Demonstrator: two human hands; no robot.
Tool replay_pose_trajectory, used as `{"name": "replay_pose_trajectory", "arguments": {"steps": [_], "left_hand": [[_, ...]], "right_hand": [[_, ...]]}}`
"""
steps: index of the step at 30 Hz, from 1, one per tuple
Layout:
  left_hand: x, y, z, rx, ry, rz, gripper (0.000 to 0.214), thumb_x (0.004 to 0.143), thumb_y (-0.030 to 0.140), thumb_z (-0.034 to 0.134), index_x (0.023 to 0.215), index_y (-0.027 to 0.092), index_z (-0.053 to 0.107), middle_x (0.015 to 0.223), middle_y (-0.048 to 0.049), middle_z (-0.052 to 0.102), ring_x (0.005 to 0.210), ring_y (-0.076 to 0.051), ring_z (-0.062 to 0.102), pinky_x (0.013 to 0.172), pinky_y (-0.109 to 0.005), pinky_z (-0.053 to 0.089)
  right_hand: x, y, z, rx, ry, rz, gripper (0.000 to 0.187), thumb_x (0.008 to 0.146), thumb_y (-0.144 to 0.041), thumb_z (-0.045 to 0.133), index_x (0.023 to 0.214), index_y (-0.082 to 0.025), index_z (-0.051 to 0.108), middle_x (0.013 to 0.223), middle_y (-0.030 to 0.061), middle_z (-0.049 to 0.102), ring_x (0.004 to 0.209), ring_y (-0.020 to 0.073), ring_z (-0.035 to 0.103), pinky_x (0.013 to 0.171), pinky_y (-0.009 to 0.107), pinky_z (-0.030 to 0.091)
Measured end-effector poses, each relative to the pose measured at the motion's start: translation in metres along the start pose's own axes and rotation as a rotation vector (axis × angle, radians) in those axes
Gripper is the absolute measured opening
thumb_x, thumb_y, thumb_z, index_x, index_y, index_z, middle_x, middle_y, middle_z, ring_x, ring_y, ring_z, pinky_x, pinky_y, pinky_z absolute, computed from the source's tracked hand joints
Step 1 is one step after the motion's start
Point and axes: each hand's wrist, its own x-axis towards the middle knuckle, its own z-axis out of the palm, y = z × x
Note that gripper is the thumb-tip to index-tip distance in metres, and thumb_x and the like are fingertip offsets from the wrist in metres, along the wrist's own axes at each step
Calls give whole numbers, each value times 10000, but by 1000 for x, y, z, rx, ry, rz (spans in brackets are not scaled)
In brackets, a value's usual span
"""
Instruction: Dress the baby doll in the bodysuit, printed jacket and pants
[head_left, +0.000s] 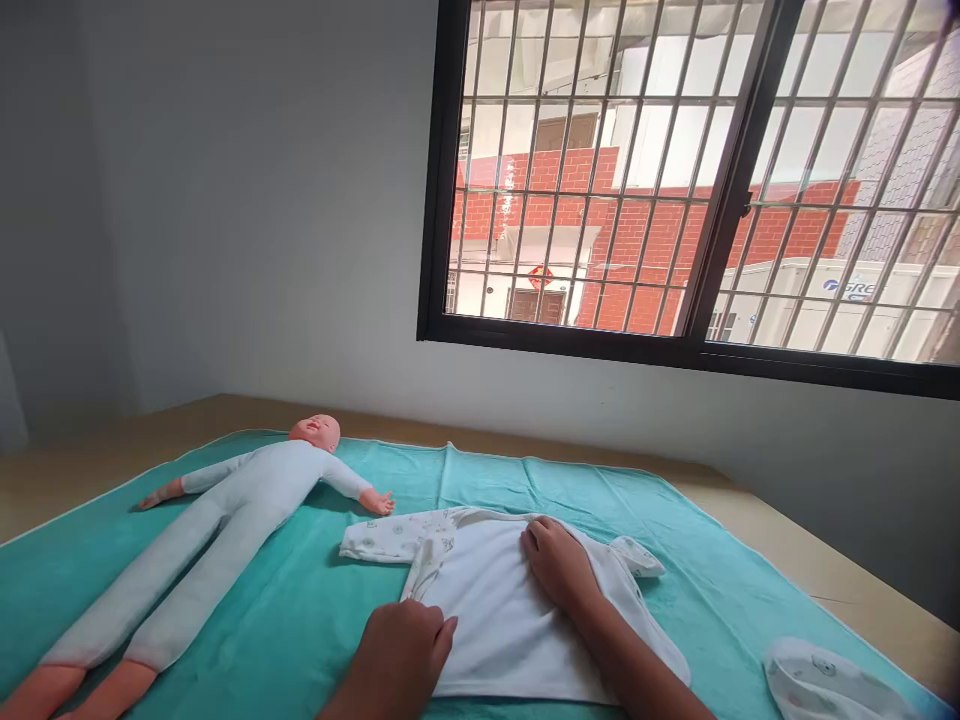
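Both hands flat on white baby top [495,610], spread on teal cloth [675,530].
Right hand [559,562] palm-down, fingers extended, at collar end; left hand [401,650] open on lower left edge; neither gripping. Doll [247,490] lies to the left, apart; small white garment [817,680] at the cloth's right corner, wooden surface [787,540] beneath.

baby shirt [510,610]: white, faint small print | cloth [315,610]: teal | doll [225,510]: pale grey suit
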Motion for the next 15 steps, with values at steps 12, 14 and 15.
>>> {"name": "replay_pose_trajectory", "arguments": {"steps": [12, 14, 15], "left_hand": [[1, 1, 5, 7, -12, -50, 326, 914, 341, 432, 695, 212, 636, 708, -37, 706, 668, -194, 656, 530, -307, 129], [1, 0, 5, -11, -21, -62, 333, 911, 358, 436, 679, 210, 624, 691, -28, 696, 645, -181, 638, 526, -301, 137], [1, 0, 5, -16, -23, -65, 335, 910, 361, 438, 673, 209, 619, 685, -25, 692, 637, -176, 630, 527, -300, 141]], "right_hand": [[1, 13, 6, 4, -148, 121, 613, 918, -420, 394, 1461, -136, 381, 1556, 99, 312, 1412, 278, 302, 1113, 400, 270], [0, 15, 6, 30, -206, 96, 588, 926, -429, 366, 1434, -142, 430, 1536, 97, 353, 1401, 278, 325, 1114, 408, 277], [-1, 15, 4, 39, -223, 83, 578, 931, -429, 353, 1420, -137, 451, 1523, 102, 377, 1393, 279, 341, 1111, 409, 285]]}}
